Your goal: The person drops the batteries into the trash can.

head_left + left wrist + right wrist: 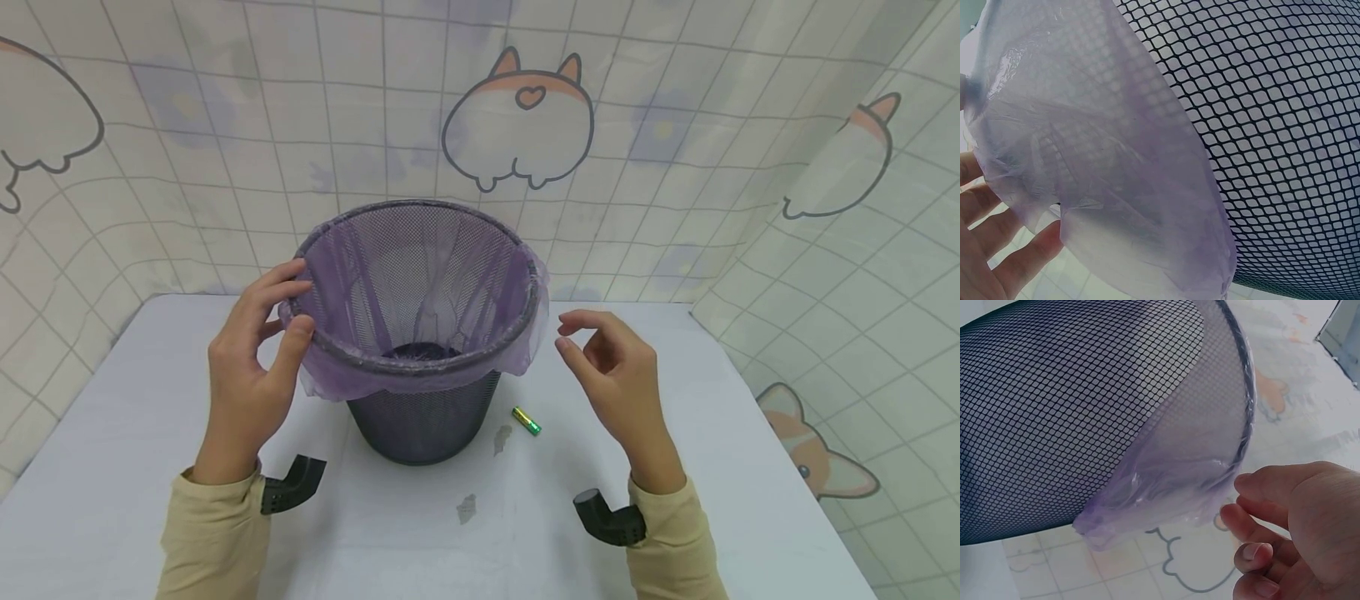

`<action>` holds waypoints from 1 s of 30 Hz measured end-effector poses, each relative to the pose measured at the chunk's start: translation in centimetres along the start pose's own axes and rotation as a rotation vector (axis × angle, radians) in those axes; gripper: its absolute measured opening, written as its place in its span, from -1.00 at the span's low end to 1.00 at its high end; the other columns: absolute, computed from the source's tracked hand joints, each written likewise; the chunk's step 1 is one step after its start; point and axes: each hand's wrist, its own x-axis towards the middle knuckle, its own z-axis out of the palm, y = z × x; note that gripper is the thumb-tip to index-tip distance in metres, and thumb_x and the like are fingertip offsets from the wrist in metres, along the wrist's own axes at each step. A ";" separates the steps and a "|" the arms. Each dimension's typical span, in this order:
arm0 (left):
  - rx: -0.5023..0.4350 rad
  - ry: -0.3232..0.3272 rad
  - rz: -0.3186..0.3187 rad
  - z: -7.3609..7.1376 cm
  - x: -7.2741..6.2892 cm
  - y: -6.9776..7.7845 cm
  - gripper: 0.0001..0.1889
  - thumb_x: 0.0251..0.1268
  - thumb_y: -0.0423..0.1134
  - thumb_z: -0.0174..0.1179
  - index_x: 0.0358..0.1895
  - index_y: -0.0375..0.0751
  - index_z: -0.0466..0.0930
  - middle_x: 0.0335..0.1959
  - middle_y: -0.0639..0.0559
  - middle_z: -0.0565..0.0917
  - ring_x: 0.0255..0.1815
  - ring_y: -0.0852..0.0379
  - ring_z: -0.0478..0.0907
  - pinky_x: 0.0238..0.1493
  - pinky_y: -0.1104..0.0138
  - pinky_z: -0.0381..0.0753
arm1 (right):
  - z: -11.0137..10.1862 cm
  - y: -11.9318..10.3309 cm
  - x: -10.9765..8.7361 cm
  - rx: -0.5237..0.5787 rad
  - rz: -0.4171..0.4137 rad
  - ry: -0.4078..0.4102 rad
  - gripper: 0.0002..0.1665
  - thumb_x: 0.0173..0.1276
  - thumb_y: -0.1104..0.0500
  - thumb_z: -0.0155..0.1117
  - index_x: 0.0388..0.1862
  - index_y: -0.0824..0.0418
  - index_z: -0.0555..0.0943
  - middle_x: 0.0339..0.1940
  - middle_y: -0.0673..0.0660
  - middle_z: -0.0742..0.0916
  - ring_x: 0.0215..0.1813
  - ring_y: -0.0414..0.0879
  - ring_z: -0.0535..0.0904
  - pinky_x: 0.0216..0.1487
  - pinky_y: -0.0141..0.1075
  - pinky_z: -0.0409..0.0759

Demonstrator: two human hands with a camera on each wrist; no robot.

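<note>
A dark mesh wastebasket (423, 425) stands upright on the white table, lined with a thin purple trash bag (360, 275) folded over its rim. On the basket's left side my left hand (251, 371) rests its spread fingers and thumb against the bag-covered rim. The left wrist view shows these fingers (1025, 259) touching the edge of the bag's overhang (1116, 181). Right of the basket, my right hand (611, 371) hovers with loosely bent fingers and holds nothing. In the right wrist view its fingertips (1244, 482) are close beside the bag's folded edge (1166, 481).
A small green battery (527, 420) lies on the table (375, 533) to the right of the basket's base. Two grey patches (467, 508) mark the tabletop in front. A curtain (390, 100) with a grid and cartoon animals hangs behind and at both sides.
</note>
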 end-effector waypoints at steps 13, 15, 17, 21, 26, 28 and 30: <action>-0.003 0.010 0.012 0.0 0.1 0.1 -0.68 0.36 -0.27 0.13 0.09 -0.38 0.56 0.26 -0.11 0.55 0.29 0.21 0.45 0.03 0.66 0.46 | -0.1 1.0 -1.6 -0.041 0.076 -0.041 -0.73 0.25 0.30 0.35 -0.07 0.12 0.67 -0.31 -0.01 0.71 -0.55 -0.26 0.28 -0.59 -0.46 0.25; -0.002 0.010 0.012 0.1 0.1 0.1 -0.68 0.36 -0.27 0.12 0.09 -0.38 0.56 0.26 -0.11 0.55 0.29 0.21 0.46 0.03 0.66 0.46 | 0.0 1.3 -1.9 -0.044 0.085 -0.042 -0.73 0.24 0.31 0.36 -0.07 0.12 0.67 -0.31 0.00 0.71 -0.56 -0.27 0.28 -0.59 -0.46 0.25; -0.002 0.009 0.013 0.0 0.1 0.1 -0.67 0.36 -0.26 0.12 0.09 -0.38 0.56 0.26 -0.11 0.55 0.29 0.21 0.46 0.03 0.66 0.46 | 0.0 1.6 -2.1 -0.047 0.088 -0.041 -0.72 0.22 0.32 0.37 -0.08 0.14 0.67 -0.31 0.00 0.72 -0.56 -0.27 0.28 -0.60 -0.46 0.24; -0.004 0.010 0.017 0.1 0.1 0.1 -0.67 0.36 -0.26 0.12 0.09 -0.38 0.56 0.26 -0.11 0.55 0.29 0.21 0.46 0.03 0.66 0.46 | 0.0 2.0 -2.6 -0.055 0.083 -0.043 -0.71 0.21 0.32 0.38 -0.08 0.13 0.67 -0.32 0.01 0.72 -0.56 -0.27 0.27 -0.60 -0.46 0.23; -0.013 0.011 0.019 0.1 0.1 0.1 -0.67 0.36 -0.26 0.12 0.09 -0.39 0.56 0.26 -0.12 0.55 0.29 0.19 0.46 0.04 0.66 0.46 | 0.1 2.5 -3.1 -0.079 0.088 -0.060 -0.73 0.23 0.31 0.37 -0.07 0.15 0.67 -0.38 -0.02 0.68 -0.55 -0.27 0.28 -0.58 -0.48 0.25; -0.014 0.010 0.019 0.1 0.1 0.1 -0.67 0.36 -0.26 0.12 0.09 -0.39 0.56 0.27 -0.12 0.55 0.29 0.19 0.46 0.04 0.66 0.46 | 0.1 2.7 -3.2 -0.090 0.095 -0.070 -0.74 0.24 0.30 0.36 -0.08 0.17 0.66 -0.39 -0.03 0.67 -0.55 -0.27 0.28 -0.58 -0.49 0.25; -0.013 0.010 0.018 0.1 0.1 0.1 -0.67 0.36 -0.26 0.13 0.09 -0.39 0.56 0.27 -0.12 0.55 0.29 0.19 0.46 0.05 0.66 0.46 | 0.1 2.8 -3.4 -0.093 0.101 -0.076 -0.75 0.24 0.29 0.36 -0.08 0.19 0.66 -0.40 -0.03 0.67 -0.55 -0.26 0.28 -0.58 -0.49 0.26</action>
